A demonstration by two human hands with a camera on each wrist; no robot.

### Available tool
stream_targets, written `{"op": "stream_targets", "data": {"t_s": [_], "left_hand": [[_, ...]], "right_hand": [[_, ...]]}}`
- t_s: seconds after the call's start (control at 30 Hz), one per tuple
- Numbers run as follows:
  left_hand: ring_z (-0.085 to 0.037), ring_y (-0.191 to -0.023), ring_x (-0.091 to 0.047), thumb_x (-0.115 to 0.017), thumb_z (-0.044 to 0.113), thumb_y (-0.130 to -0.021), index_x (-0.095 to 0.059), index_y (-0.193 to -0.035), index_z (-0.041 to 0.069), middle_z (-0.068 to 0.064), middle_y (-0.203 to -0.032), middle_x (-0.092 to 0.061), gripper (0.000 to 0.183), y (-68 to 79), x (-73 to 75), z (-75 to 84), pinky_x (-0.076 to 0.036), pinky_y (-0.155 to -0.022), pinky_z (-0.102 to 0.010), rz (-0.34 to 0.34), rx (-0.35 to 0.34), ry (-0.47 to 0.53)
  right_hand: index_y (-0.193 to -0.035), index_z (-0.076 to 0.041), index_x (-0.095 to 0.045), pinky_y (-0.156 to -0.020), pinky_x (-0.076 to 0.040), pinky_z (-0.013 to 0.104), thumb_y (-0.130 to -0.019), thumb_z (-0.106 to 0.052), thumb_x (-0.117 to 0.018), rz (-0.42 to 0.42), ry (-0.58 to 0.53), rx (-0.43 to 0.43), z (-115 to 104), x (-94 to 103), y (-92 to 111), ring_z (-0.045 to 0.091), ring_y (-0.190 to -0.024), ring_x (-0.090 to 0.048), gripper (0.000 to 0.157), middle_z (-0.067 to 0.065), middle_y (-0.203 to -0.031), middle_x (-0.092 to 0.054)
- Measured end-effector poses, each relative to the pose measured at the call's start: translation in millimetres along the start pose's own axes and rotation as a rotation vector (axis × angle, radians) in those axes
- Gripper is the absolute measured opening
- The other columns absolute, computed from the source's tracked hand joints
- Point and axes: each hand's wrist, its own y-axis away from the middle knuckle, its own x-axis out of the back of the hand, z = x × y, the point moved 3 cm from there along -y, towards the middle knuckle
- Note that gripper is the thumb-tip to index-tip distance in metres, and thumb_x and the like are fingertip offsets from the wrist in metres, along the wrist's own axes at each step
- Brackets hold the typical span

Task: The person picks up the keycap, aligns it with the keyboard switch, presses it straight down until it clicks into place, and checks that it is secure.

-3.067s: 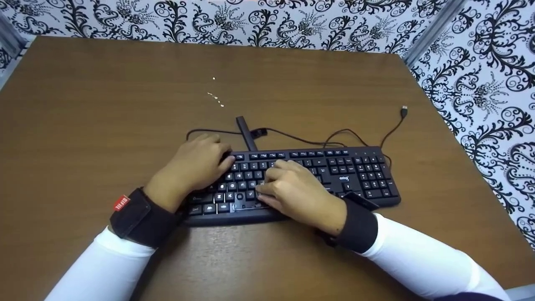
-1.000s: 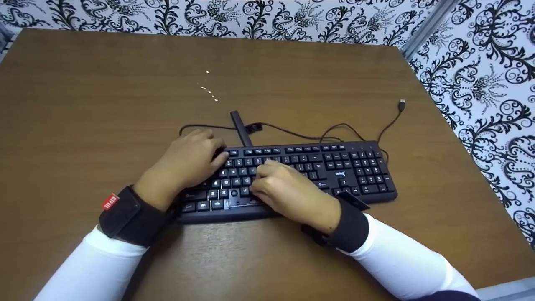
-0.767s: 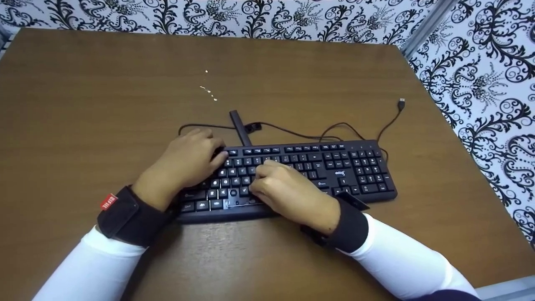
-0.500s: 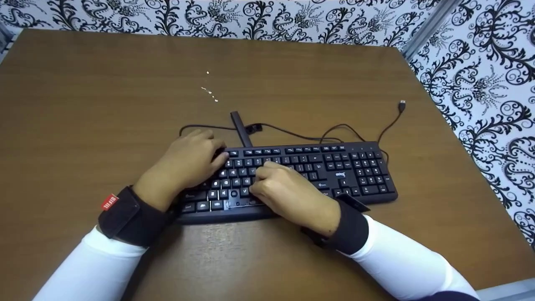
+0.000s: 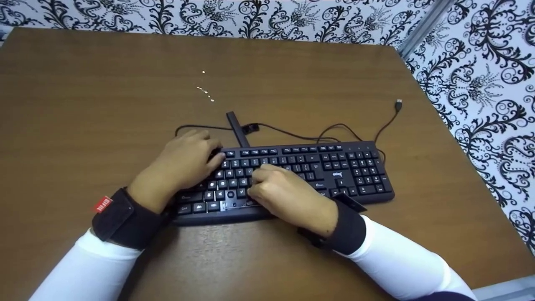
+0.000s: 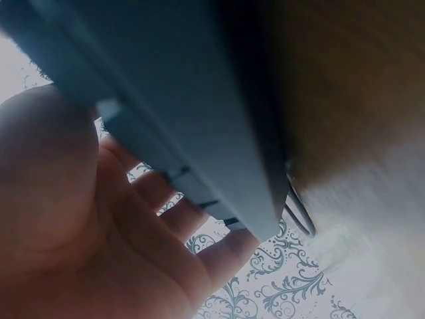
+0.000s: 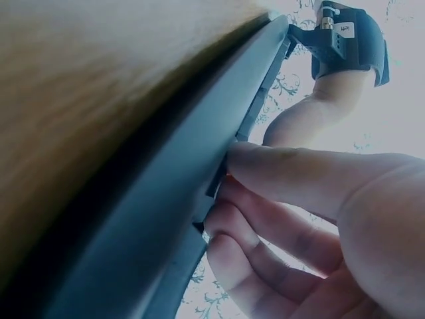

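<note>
A black keyboard [image 5: 334,175] lies on the table, its lower front row bared where the space bar sits on others. One key position left of the V key shows a bare round stem [image 5: 230,194]. My left hand [image 5: 179,161] holds the keyboard's upper left corner, thumb over the top keys; the fingers [image 6: 182,216] reach along its left end in the left wrist view. My right hand [image 5: 288,194] is at the lower middle rows, thumb and curled fingers together at a key, which they mostly hide. In the right wrist view the thumb [image 7: 272,166] touches the keys' side.
Behind the keyboard lie a long black bar-shaped key [image 5: 237,128] and a small black piece [image 5: 250,128]. The cable [image 5: 288,134] winds along the back to a USB plug [image 5: 398,105]. White specks [image 5: 206,93] mark the brown table [image 5: 104,83]. Patterned walls stand behind and right.
The view has shifted slightly. My right hand has drawn its fingers closer together at the lower middle keys and moved slightly left. My left hand keeps its place on the corner.
</note>
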Motion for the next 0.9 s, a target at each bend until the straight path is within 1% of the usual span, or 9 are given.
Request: {"op": "stream_targets", "data": {"t_s": [0.13,0.27,0.37,0.43,0.6,0.73,0.83,0.9], "left_hand": [[-0.042,-0.130,-0.052,-0.052,0.034,-0.101,-0.066,-0.126,0.007,-0.022,-0.135,-0.059,0.039,0.8,2.6,-0.3,-0.041,-0.110,-0.060,0.010,-0.009,0.000],[-0.042,-0.127,-0.054,-0.052,0.034,-0.102,-0.066,-0.126,0.006,-0.022,-0.132,-0.060,0.039,7.9,4.3,-4.4,-0.042,-0.108,-0.061,0.015,-0.005,-0.007],[-0.042,-0.126,-0.054,-0.051,0.034,-0.102,-0.065,-0.127,0.006,-0.022,-0.131,-0.061,0.040,11.6,4.0,-6.1,-0.043,-0.107,-0.061,0.010,0.001,-0.008],[-0.042,-0.122,-0.056,-0.051,0.032,-0.102,-0.066,-0.124,0.005,-0.021,-0.125,-0.063,0.038,11.5,4.2,-5.1,-0.045,-0.105,-0.061,0.024,-0.010,-0.008],[-0.039,-0.114,-0.060,-0.052,0.030,-0.102,-0.069,-0.117,0.005,-0.018,-0.112,-0.065,0.034,9.7,5.6,-1.4,-0.048,-0.101,-0.058,0.061,-0.036,-0.002],[-0.039,-0.114,-0.060,-0.053,0.030,-0.101,-0.069,-0.117,0.006,-0.018,-0.112,-0.065,0.033,8.5,5.0,-0.1,-0.048,-0.100,-0.058,0.059,-0.038,0.001],[-0.040,-0.115,-0.060,-0.053,0.030,-0.101,-0.069,-0.117,0.006,-0.019,-0.114,-0.065,0.033,6.7,4.9,1.8,-0.048,-0.100,-0.059,0.060,-0.049,-0.005],[-0.040,-0.116,-0.060,-0.052,0.030,-0.101,-0.069,-0.118,0.006,-0.019,-0.114,-0.065,0.034,5.6,5.5,3.8,-0.048,-0.099,-0.060,0.062,-0.058,-0.009]], "right_hand": [[-0.084,-0.009,-0.078,-0.068,-0.051,0.026,-0.089,-0.013,-0.073,-0.001,-0.003,-0.013,0,3.1,-2,0.015,-0.074,-0.054,0.007,0.000,-0.080,-0.063],[-0.089,-0.010,-0.078,-0.073,-0.054,0.027,-0.090,-0.015,-0.073,-0.015,-0.042,-0.022,0,4.4,-6,0.016,-0.078,-0.059,0.007,0.001,-0.084,-0.068],[-0.094,-0.009,-0.077,-0.075,-0.056,0.027,-0.089,-0.014,-0.073,-0.025,-0.079,-0.035,5,8.7,-10,0.016,-0.080,-0.063,0.008,0.002,-0.088,-0.071],[-0.096,-0.008,-0.077,-0.077,-0.057,0.028,-0.088,-0.012,-0.074,-0.027,-0.099,-0.064,13,14.3,-12,0.018,-0.082,-0.065,0.010,0.004,-0.090,-0.072],[-0.096,-0.006,-0.076,-0.080,-0.059,0.032,-0.087,-0.010,-0.074,-0.060,-0.132,-0.177,44,26.3,-25,0.022,-0.084,-0.066,0.010,0.008,-0.091,-0.073],[-0.097,-0.004,-0.076,-0.084,-0.059,0.033,-0.088,-0.004,-0.071,-0.100,-0.155,-0.257,68,28.6,-38,0.023,-0.086,-0.069,0.011,0.011,-0.094,-0.075],[-0.098,-0.003,-0.076,-0.083,-0.061,0.033,-0.088,-0.005,-0.071,-0.145,-0.168,-0.322,85,29.3,-48,0.026,-0.087,-0.072,0.012,0.014,-0.097,-0.076],[-0.098,-0.003,-0.077,-0.082,-0.061,0.035,-0.088,-0.007,-0.072,-0.174,-0.152,-0.355,95,29.9,-56,0.027,-0.087,-0.073,0.011,0.014,-0.097,-0.076]]}}
